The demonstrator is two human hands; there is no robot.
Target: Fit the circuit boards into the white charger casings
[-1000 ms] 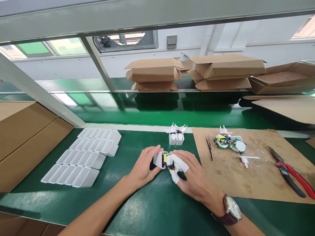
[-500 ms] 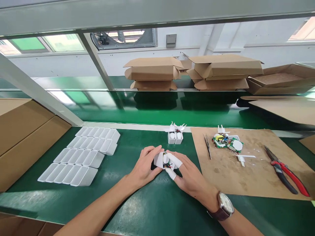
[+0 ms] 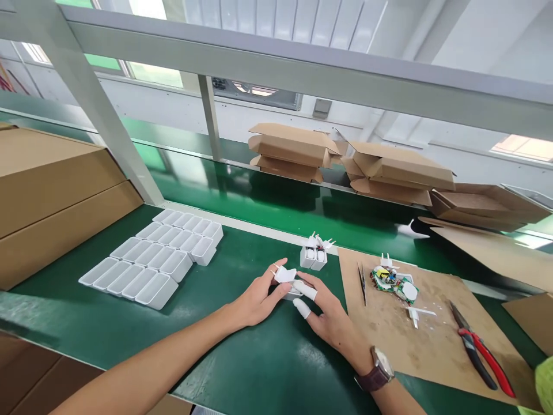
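Note:
A white plug cover (image 3: 285, 274) with prongs pointing left is pinched between the thumb and fingers of my left hand (image 3: 260, 300). Just under it sits a small white plastic case (image 3: 294, 293), partly hidden by my fingers. My right hand (image 3: 329, 311), with white finger cots on thumb and index finger, is at the right side of the case. Its index fingertip touches there while the thumb stands apart. Beyond my hands stand two white cases (image 3: 313, 258) filled with parts, plug covers tilted on top. Rows of white cases (image 3: 142, 259) lie at left.
On the brown board (image 3: 389, 340) at right lie tweezers (image 3: 362, 283), circuit boards (image 3: 395, 282), a loose plug cover (image 3: 415, 316) and red-and-black pliers (image 3: 479, 349). Cardboard boxes (image 3: 294, 147) line the far ledge. A large carton (image 3: 64, 184) stands at left, beside a metal frame post.
The view has tilted and shifted. My left hand now holds the plug cover over the case, whose inner wiring showed before. My right thumb has come away from the case.

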